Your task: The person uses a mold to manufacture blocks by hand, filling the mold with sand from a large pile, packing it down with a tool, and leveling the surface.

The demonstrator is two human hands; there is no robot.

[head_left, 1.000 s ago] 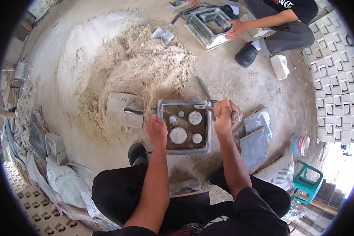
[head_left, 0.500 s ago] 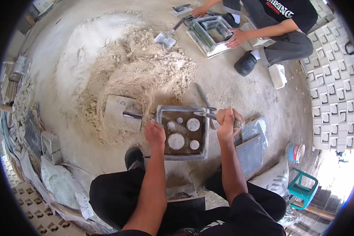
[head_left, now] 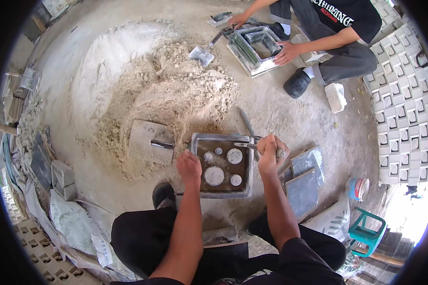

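A square metal mould (head_left: 222, 138) lies on the ground in front of me, with several round grey pegs (head_left: 214, 175) standing inside it. My left hand (head_left: 189, 167) rests on the mould's left rim, fingers curled over it. My right hand (head_left: 269, 152) is closed around the handle of a thin metal tool (head_left: 246, 145) that lies across the mould's upper right corner.
A flat trowel (head_left: 151, 142) lies by a big sand and cement pile (head_left: 171, 90). Another person (head_left: 333, 33) squats at the top right with a second mould (head_left: 255, 47) and a shovel (head_left: 203, 52). Grey slabs (head_left: 303, 183), a small tub (head_left: 357, 188), a green stool (head_left: 367, 232) and stacked cast blocks (head_left: 404, 109) stand at right.
My hands have stayed on the mould and the tool, shifting only slightly. The other person's shovel has moved a little at the sand pile's edge.
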